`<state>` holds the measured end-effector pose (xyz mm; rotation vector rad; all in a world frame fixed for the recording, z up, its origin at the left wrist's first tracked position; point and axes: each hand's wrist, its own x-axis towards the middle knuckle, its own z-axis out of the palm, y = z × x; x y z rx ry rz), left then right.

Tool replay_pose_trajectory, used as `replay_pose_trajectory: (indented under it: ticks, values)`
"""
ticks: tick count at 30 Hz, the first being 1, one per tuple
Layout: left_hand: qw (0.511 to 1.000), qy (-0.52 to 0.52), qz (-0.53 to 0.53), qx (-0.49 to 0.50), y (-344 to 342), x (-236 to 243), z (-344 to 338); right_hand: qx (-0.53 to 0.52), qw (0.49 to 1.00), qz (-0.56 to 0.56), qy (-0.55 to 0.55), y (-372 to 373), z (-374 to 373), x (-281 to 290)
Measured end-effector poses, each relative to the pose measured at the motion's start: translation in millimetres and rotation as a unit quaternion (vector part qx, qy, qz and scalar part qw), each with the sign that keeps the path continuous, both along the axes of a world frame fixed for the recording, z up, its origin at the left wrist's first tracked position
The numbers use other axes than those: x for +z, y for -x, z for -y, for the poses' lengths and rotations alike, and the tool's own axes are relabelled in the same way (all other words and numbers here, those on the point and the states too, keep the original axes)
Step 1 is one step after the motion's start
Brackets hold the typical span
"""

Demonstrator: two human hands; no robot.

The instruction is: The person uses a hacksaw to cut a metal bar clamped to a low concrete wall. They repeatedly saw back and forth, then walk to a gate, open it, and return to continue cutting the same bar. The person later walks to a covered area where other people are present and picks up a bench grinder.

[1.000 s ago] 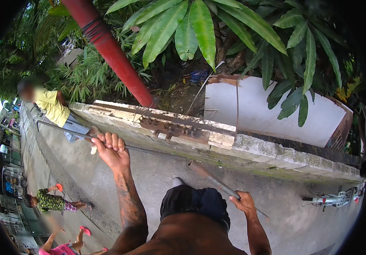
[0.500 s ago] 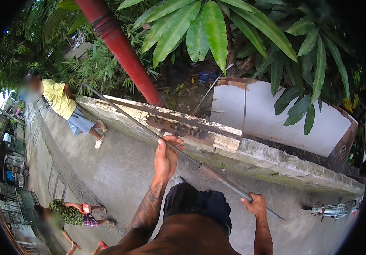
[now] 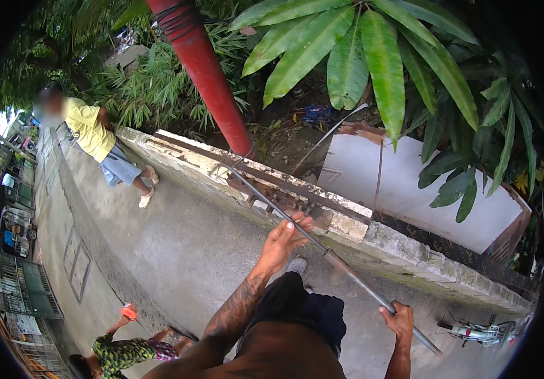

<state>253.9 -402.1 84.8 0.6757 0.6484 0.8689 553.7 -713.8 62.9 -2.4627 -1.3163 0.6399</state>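
My left hand (image 3: 284, 243) loosely holds a thin dark steel rod (image 3: 263, 196), thumb across it and fingers partly curled, some lifted. The rod's bent end reaches rusty metalwork with bolts (image 3: 305, 212) along the top of the low wall. Its lower part runs into a longer, thicker metal pipe (image 3: 363, 285), which is rusty at the upper end. My right hand (image 3: 399, 319) is closed around that pipe near its lower end.
A mossy concrete wall (image 3: 449, 271) borders the path, with a red pole (image 3: 212, 76), foliage and a white panel (image 3: 411, 189) behind. A person in yellow (image 3: 95, 132) stands left; another in camouflage (image 3: 124, 354) is lower left. A bicycle (image 3: 477, 331) is at right.
My left hand has moved right along the rod toward the pipe. The rod's bent end has shifted right to the metalwork on the wall. The camouflage-clad person has moved nearer the bottom.
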Motion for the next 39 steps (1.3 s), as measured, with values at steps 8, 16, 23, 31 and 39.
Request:
replay_pose_trajectory:
  ticks: [8, 16, 23, 31, 39]
  values:
    - [0.998, 0.063, 0.032, 0.001, -31.9, -59.8, -46.6, 0.018, 0.991, 0.123, 0.051, -33.4, -42.4, 49.4]
    - [0.991, 0.131, -0.025, 0.03, -28.2, -76.6, -84.0, 0.101, 0.972, 0.191, 0.092, -54.7, -134.6, 112.7]
    - [0.982, 0.135, -0.114, -0.07, -17.8, -71.3, -120.6, 0.123, 0.955, 0.254, 0.094, -70.0, -180.9, 154.8]
    - [0.943, 0.137, -0.265, -0.149, -17.6, -58.3, -133.8, 0.106, 0.972, 0.164, 0.132, -97.1, -156.5, 89.3]
    - [0.975, 0.22, -0.022, 0.022, -16.5, -69.1, -110.1, 0.105, 0.955, 0.235, 0.15, -50.4, -170.2, 183.6]
